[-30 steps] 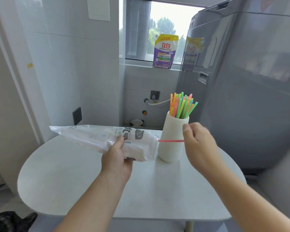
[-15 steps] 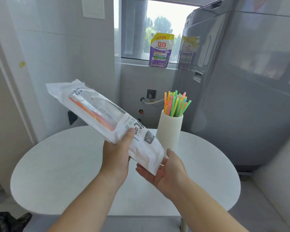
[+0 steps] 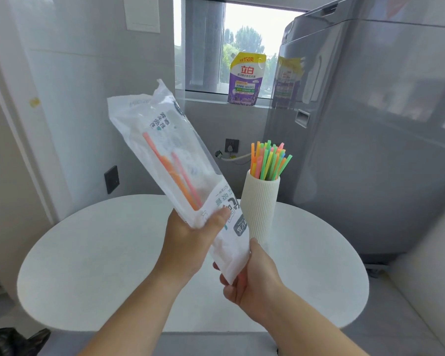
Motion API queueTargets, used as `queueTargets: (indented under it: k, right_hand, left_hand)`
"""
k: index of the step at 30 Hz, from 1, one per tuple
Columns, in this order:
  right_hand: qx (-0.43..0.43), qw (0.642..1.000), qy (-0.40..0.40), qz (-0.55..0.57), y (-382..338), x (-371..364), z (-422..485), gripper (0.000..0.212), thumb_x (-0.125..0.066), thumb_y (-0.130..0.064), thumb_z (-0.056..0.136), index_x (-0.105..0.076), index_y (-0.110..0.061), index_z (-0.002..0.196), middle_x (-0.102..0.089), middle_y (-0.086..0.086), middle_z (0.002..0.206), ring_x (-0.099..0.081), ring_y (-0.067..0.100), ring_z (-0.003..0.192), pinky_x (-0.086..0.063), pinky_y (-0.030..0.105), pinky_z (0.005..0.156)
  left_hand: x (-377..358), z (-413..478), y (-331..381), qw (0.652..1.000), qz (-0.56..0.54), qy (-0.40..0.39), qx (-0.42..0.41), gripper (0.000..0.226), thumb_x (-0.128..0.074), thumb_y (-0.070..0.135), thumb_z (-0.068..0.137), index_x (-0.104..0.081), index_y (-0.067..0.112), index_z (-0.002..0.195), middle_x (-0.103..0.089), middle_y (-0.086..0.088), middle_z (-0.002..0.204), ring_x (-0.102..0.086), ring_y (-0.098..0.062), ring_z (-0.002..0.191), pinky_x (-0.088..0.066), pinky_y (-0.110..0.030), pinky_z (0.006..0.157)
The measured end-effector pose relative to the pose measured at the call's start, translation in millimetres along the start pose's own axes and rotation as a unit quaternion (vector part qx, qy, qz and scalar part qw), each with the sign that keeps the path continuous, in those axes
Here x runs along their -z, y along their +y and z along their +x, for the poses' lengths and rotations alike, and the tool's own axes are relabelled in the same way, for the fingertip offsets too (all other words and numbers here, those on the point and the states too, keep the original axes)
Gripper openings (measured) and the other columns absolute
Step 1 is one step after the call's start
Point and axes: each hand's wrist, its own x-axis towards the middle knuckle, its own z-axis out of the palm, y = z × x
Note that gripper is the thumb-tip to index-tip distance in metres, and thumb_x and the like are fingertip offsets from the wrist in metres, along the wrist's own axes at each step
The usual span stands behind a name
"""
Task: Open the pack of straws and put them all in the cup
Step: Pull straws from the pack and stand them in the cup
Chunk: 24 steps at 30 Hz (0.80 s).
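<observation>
Two straws (image 3: 175,170) lie in the tilted pack (image 3: 165,150); left hand (image 3: 190,237) pinches its middle, right hand (image 3: 249,281) clasps the lower end, probably to shake them toward the cup (image 3: 261,204).

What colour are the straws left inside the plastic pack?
Orange and pink: two straws show through the white plastic pack, head view.

Both hands (image 3: 190,240) (image 3: 252,281) raised, grips closed

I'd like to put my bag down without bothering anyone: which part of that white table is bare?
The table's left half is bare, from the wall edge to the left hand. The right edge past the ribbed cup is also free. The middle is crowded: both hands hold the straw pack above it, right hand at its lower end.
</observation>
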Motion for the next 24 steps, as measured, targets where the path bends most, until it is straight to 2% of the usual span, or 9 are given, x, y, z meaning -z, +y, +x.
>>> queueTargets:
  k: [4, 8, 11, 14, 18, 19, 21, 24]
  right_hand:
    - [0.009, 0.999, 0.001, -0.032, 0.4, -0.3, 1.1, 0.044, -0.039, -0.042, 0.096, -0.071, -0.015, 0.109, -0.068, 0.008, 0.073, -0.046, 0.018, 0.047, -0.029, 0.02, 0.039]
    - [0.025, 0.999, 0.001, -0.035, -0.9, 0.1, 2.5, 0.036, -0.042, -0.036, 0.094, -0.073, -0.019, 0.092, -0.066, 0.006, 0.067, -0.047, 0.019, 0.045, -0.028, 0.02, 0.038]
    - [0.032, 0.999, 0.016, -0.024, -1.0, 1.0, 4.8, 0.039, -0.04, -0.039, 0.099, -0.072, -0.018, 0.097, -0.066, 0.004, 0.063, -0.049, 0.017, 0.043, -0.031, 0.02, 0.038]
    - [0.032, 0.999, 0.023, -0.029, -0.3, -0.2, 5.8, 0.04, -0.04, -0.041, 0.098, -0.072, -0.017, 0.099, -0.066, 0.004, 0.063, -0.051, 0.017, 0.042, -0.031, 0.02, 0.039]
    - [0.035, 0.999, 0.009, -0.04, 0.1, -3.7, 3.9, 0.045, -0.042, -0.045, 0.098, -0.075, -0.015, 0.094, -0.066, 0.01, 0.065, -0.052, 0.019, 0.044, -0.033, 0.02, 0.041]
    - [0.037, 0.999, 0.006, -0.037, -0.2, -4.1, 3.4, 0.047, -0.04, -0.045, 0.098, -0.075, -0.014, 0.094, -0.066, 0.011, 0.065, -0.051, 0.019, 0.044, -0.033, 0.02, 0.041]
    - [0.044, 0.999, 0.005, -0.023, -1.3, -3.9, 2.8, 0.048, -0.037, -0.044, 0.1, -0.074, -0.013, 0.099, -0.066, 0.011, 0.067, -0.05, 0.019, 0.043, -0.033, 0.021, 0.041]
    - [0.054, 0.998, 0.009, -0.011, -4.5, -0.9, 1.2, 0.049, -0.037, -0.044, 0.102, -0.07, -0.009, 0.103, -0.064, 0.014, 0.071, -0.052, 0.02, 0.042, -0.036, 0.022, 0.039]
  left_hand:
    - [-0.1, -2.1, 5.6, 0.999, -0.005, -0.037, -0.012, 0.021, -0.072, 0.017, 0.088, -0.077, 0.027, 0.106, -0.08, -0.003, 0.104, -0.077, -0.022, 0.099, -0.059, -0.025, 0.073]
    - [2.3, -0.8, 7.7, 0.999, -0.038, -0.038, 0.006, 0.023, -0.071, 0.019, 0.088, -0.078, 0.03, 0.106, -0.08, -0.003, 0.108, -0.076, -0.022, 0.103, -0.059, -0.026, 0.077]
    - [2.2, 1.0, 5.7, 0.995, -0.081, -0.035, 0.046, 0.025, -0.07, 0.02, 0.088, -0.078, 0.033, 0.108, -0.079, -0.004, 0.113, -0.074, -0.024, 0.108, -0.059, -0.035, 0.082]
    - [-1.0, 1.0, 3.4, 0.984, -0.149, -0.029, 0.09, 0.024, -0.069, 0.02, 0.089, -0.078, 0.028, 0.11, -0.077, -0.008, 0.117, -0.073, -0.027, 0.11, -0.06, -0.035, 0.082]
    - [-2.0, 1.2, 1.7, 0.982, -0.155, -0.039, 0.103, 0.022, -0.066, 0.024, 0.091, -0.076, 0.02, 0.111, -0.077, -0.014, 0.112, -0.075, -0.031, 0.1, -0.048, -0.055, 0.082]
    - [-2.2, 1.7, 1.4, 0.982, -0.154, -0.033, 0.099, 0.023, -0.066, 0.022, 0.091, -0.075, 0.02, 0.111, -0.077, -0.014, 0.112, -0.075, -0.031, 0.101, -0.05, -0.055, 0.082]
    - [-1.7, 3.6, 1.9, 0.983, -0.16, -0.008, 0.089, 0.026, -0.067, 0.017, 0.088, -0.076, 0.02, 0.113, -0.077, -0.013, 0.116, -0.074, -0.03, 0.108, -0.06, -0.046, 0.085]
    - [1.6, 6.1, 3.4, 0.983, -0.168, 0.025, 0.074, 0.037, -0.069, 0.013, 0.085, -0.072, 0.018, 0.121, -0.076, -0.009, 0.121, -0.072, -0.026, 0.112, -0.06, -0.032, 0.081]
